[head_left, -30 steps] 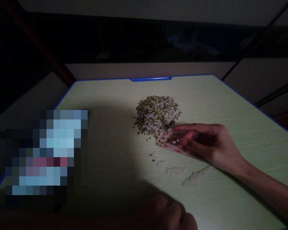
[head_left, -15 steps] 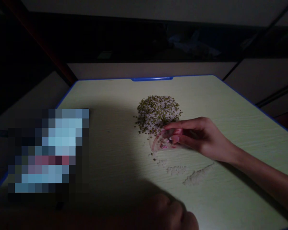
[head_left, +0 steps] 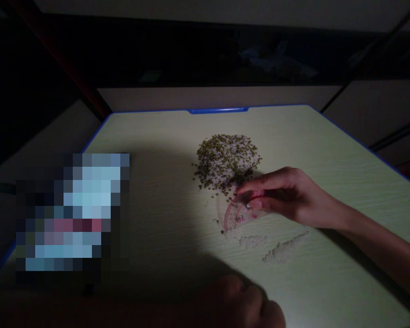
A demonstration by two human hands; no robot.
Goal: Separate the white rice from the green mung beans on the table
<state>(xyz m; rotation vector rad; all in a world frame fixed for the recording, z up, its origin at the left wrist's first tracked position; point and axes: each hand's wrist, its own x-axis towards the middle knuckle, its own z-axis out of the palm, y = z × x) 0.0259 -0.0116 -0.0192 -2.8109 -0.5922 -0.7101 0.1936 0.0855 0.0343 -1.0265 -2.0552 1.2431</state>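
Observation:
My right hand holds a clear pink protractor by its upper edge, the curved side resting on the pale green table. It sits just below a pile of green beans mixed with white grains. Small heaps of white grains lie in a row below the protractor. My left hand rests in shadow at the near edge with fingers curled; whether it holds anything is hidden by the dark.
A blurred-out rectangle covers something on the left of the table. The table has a blue rim. Beyond it the room is dark, with a wall and dark beams behind.
My right hand slid the protractor left and down along the pile's lower edge, and it now lies flatter on the table. My left hand stayed put.

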